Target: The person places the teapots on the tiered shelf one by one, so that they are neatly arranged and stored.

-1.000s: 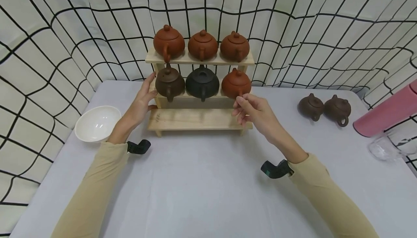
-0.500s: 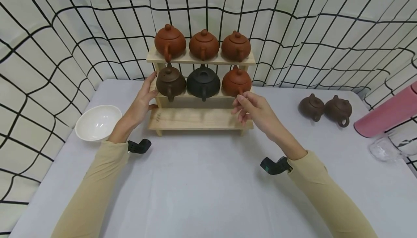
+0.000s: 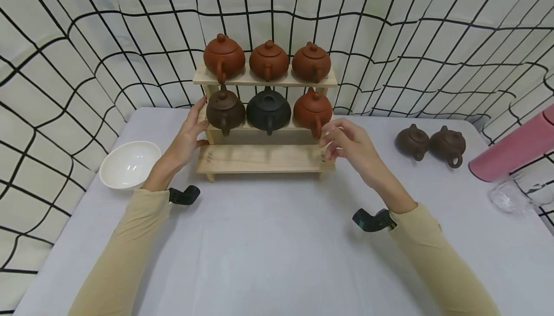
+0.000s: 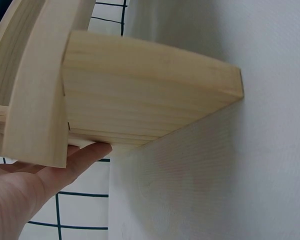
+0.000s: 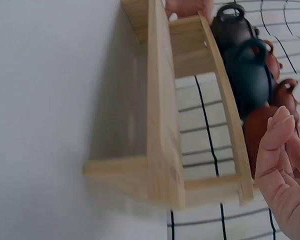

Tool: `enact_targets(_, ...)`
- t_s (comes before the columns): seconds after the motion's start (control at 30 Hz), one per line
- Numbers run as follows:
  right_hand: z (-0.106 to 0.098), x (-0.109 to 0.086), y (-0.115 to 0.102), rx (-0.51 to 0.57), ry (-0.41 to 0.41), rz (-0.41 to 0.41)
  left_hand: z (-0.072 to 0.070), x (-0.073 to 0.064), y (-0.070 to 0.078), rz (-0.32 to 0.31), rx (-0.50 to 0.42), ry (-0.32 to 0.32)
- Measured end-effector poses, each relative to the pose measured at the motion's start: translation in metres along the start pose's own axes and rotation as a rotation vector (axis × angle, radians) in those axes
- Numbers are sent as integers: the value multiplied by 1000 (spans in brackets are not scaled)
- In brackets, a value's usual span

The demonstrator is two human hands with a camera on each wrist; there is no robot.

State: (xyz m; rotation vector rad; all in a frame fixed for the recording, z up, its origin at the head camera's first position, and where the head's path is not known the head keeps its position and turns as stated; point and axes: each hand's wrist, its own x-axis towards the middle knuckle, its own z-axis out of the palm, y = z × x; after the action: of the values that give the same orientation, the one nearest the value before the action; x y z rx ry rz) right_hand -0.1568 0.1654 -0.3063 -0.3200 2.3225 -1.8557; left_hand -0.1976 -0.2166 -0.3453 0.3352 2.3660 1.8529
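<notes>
A three-tier wooden rack (image 3: 266, 158) bears teapots on its upper two shelves. On the left, the left hand (image 3: 183, 138) rests against the rack's side, beside a dark brown teapot (image 3: 226, 109). Its fingers (image 4: 90, 156) lie along the wood in the left wrist view, partly hidden by a board. The right hand (image 3: 350, 145) hovers just right of the handle of an orange-red teapot (image 3: 312, 107) on the middle shelf. Loosely bent, its fingers (image 5: 277, 132) hold nothing. A black teapot (image 3: 269, 108) stands between those two. Several reddish teapots (image 3: 269, 61) line the top shelf.
Two small brown teapots (image 3: 447, 144) stand on the white table at right, near a pink bottle (image 3: 510, 145) and a clear glass vessel (image 3: 512, 193). A white bowl (image 3: 130, 164) sits at left. Black wire mesh (image 3: 368, 61) borders the table behind and at the sides.
The right hand has let go of the orange-red teapot's handle and shifted slightly right, so the handle now shows. The left hand stays against the rack.
</notes>
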Motion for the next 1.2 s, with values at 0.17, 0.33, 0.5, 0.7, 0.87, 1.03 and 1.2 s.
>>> enact_targets(0.17,-33,-11,1,-72,83,-10,0,-1,0,-1,-3,2)
enact_targets(0.33,-78,-31,16,-146,154,-6,0,-2,-1,-1,-13,-2)
enact_targets(0.5,-126,-53,48,-120,209,15,0,-1,-2,-4,-18,1)
enact_targets(0.7,-165,-70,80,-9,299,150,-1,-2,-2,0,6,4)
enact_targets(0.87,-177,-71,96,49,285,297,-1,-2,-2,-3,13,0)
enact_targets(1.03,-179,-68,105,97,232,357,0,-1,-1,-1,7,0)
enact_targets(1.2,-178,-63,109,244,190,334,1,0,1,5,6,-1)
